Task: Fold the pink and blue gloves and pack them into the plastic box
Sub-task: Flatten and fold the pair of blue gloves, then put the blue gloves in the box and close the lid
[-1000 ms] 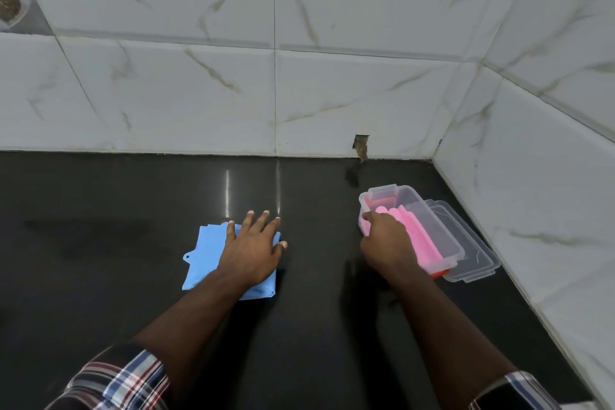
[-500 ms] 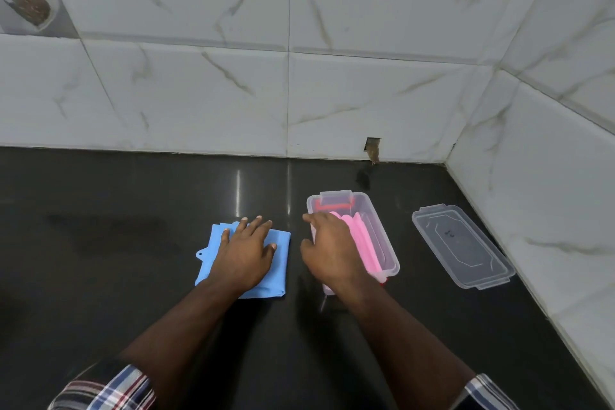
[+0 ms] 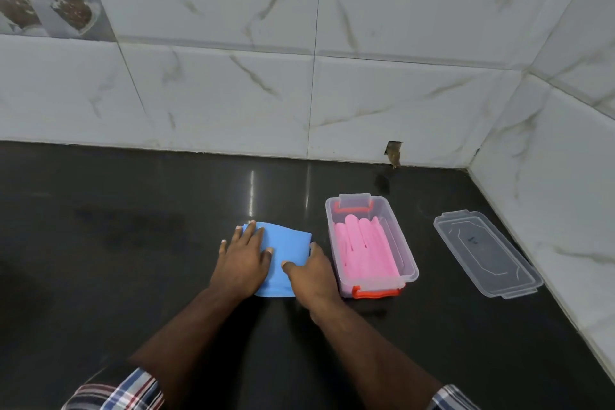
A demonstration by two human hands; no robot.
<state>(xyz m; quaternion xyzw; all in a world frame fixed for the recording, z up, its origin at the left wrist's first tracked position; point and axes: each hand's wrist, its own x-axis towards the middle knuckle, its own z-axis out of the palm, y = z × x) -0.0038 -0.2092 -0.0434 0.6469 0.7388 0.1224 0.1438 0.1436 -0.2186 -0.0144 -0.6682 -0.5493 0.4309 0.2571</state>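
Both hands sit on the folded blue glove: my left hand presses it flat, my right hand pinches its right edge, beside the plastic box holding the pink glove; bare tabletop spreads leftward.

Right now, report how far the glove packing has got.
Done: the pink gloves lie inside the open plastic box. In hand: the folded blue gloves are on the counter, the left hand flat on them and the right hand at their right edge. Left: move them into the box; the lid lies apart, to its right.
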